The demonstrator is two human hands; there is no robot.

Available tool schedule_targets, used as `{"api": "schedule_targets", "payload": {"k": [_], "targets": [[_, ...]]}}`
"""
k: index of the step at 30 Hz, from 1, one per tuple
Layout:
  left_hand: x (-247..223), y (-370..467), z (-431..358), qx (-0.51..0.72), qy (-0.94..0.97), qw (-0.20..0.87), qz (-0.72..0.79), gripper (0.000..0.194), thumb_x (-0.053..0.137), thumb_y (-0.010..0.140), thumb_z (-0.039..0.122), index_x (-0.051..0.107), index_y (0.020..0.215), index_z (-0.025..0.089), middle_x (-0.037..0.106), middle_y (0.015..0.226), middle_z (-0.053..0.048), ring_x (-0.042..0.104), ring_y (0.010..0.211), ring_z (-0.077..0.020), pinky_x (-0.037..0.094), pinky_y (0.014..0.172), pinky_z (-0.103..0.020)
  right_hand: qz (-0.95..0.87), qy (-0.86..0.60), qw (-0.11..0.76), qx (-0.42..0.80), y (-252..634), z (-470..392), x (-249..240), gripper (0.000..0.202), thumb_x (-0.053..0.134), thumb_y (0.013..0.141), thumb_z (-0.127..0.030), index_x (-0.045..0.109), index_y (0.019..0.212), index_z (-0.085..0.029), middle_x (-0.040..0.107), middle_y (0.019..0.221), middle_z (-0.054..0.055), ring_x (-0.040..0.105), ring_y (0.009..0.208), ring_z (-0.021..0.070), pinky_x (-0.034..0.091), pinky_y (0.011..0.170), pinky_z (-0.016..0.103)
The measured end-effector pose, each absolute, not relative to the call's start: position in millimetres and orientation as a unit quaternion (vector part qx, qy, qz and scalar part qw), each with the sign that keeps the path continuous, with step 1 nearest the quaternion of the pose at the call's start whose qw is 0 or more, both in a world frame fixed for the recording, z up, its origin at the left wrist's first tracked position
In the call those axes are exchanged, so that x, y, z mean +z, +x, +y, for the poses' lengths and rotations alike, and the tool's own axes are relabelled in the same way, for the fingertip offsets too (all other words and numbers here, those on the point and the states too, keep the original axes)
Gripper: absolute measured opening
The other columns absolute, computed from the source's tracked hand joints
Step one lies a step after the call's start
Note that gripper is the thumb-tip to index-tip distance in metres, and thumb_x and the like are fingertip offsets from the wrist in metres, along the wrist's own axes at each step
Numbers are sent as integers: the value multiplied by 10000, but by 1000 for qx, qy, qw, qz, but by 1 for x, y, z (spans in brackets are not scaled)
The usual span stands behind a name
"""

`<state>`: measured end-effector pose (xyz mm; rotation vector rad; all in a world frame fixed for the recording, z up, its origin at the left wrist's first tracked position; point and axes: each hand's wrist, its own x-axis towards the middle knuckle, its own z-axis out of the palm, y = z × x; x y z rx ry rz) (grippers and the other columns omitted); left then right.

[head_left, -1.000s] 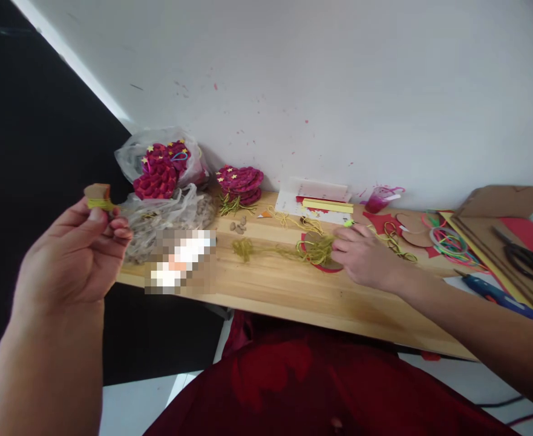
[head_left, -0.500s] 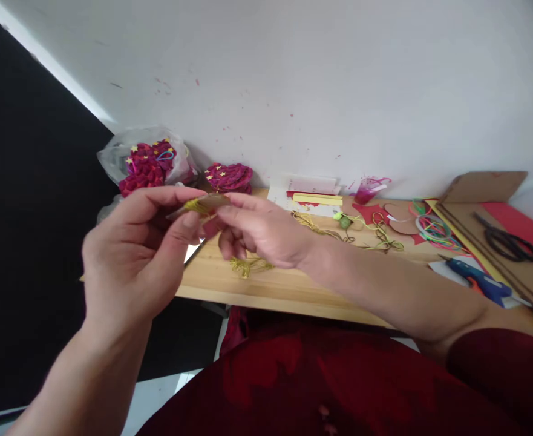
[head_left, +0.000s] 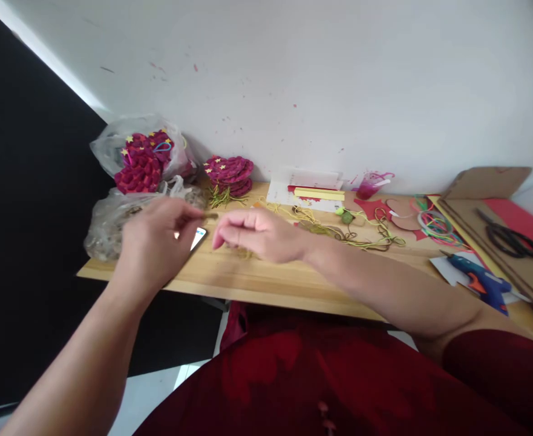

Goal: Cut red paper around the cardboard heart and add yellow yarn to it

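My left hand is raised over the left part of the table, thumb and fingers pinched on a small, flat olive-yellow piece. It is blurred now; a moment ago it showed as a thin piece with yellow thread wound on it. A short way to the right, my right hand is apart from that piece, its fingers curled and pointing left. Whether a strand lies in its fingertips is too blurred to make out. Beneath the right hand some yellow thread lies on the wooden table.
At the left stand plastic bags, with braided magenta pieces in one, and a phone. More braided coasters are stacked behind. Tangled threads, a glue gun and black scissors lie rightward.
My hands have come apart and dropped slightly. The left keeps the olive-yellow piece, while the right has moved off it to the right.
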<state>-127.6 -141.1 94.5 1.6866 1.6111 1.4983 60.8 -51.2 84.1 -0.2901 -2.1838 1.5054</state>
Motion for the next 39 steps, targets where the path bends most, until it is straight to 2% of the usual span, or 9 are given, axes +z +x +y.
{"api": "schedule_targets", "payload": {"k": [4,8,13,17,22,27,30,34,39], "targets": [[86,-130,-137,529,627,269,504,161,813,785,219,717,912,196,717,775,-11,685,681,-151,551,656,-254,-817,-176,230,499,66,-43,77,249,521,1003,-304,668,870,-153,567,743,-12,493,701,121,375,684,261],[80,-125,-135,489,665,138,547,63,768,806,158,736,844,195,709,806,-29,671,728,-141,531,674,-239,-835,-168,193,487,70,-41,69,275,520,1010,-344,697,918,-154,564,726,-24,484,654,110,366,663,260],[75,-120,-133,544,607,353,460,123,773,817,212,674,890,209,717,828,-23,693,667,-158,562,650,-281,-839,-163,203,478,76,-38,63,256,543,1000,-332,702,900,-158,641,811,-3,543,752,123,387,722,264],[66,-120,-127,481,647,209,554,86,779,771,173,712,814,205,701,787,-31,678,735,-180,538,695,-289,-855,-171,188,453,82,-37,59,241,539,995,-298,723,907,-168,681,841,3,565,761,121,403,758,266],[54,-115,-123,458,628,402,484,118,756,818,279,665,863,219,705,735,-21,696,659,-192,557,651,-312,-857,-202,178,440,87,-33,51,208,560,980,-268,718,884,-172,679,799,-7,571,738,121,394,735,263],[45,-116,-116,502,604,257,563,105,772,777,202,678,824,209,697,763,-20,684,693,-169,555,677,-282,-849,-222,168,449,92,-34,49,241,546,995,-294,737,912,-172,711,848,7,575,735,117,400,728,260],[44,-117,-119,390,660,381,517,79,770,787,198,692,797,203,685,704,-18,673,652,-166,558,631,-272,-856,-249,174,418,94,-33,48,212,577,974,-275,740,892,-167,696,797,-5,569,720,114,394,718,257],[42,-108,-122,496,505,560,431,274,828,777,249,731,1031,211,713,800,-22,706,675,-148,601,662,-259,-845,-220,159,460,95,-34,41,233,565,985,-303,734,902,-166,706,800,-2,612,754,124,429,735,260],[34,-107,-118,566,407,580,421,322,875,733,272,794,1035,196,742,936,-61,702,756,-123,616,745,-218,-840,-297,215,399,123,-25,40,281,512,1017,-310,692,1214,-224,724,1230,71,667,1067,172,499,910,323]]}}
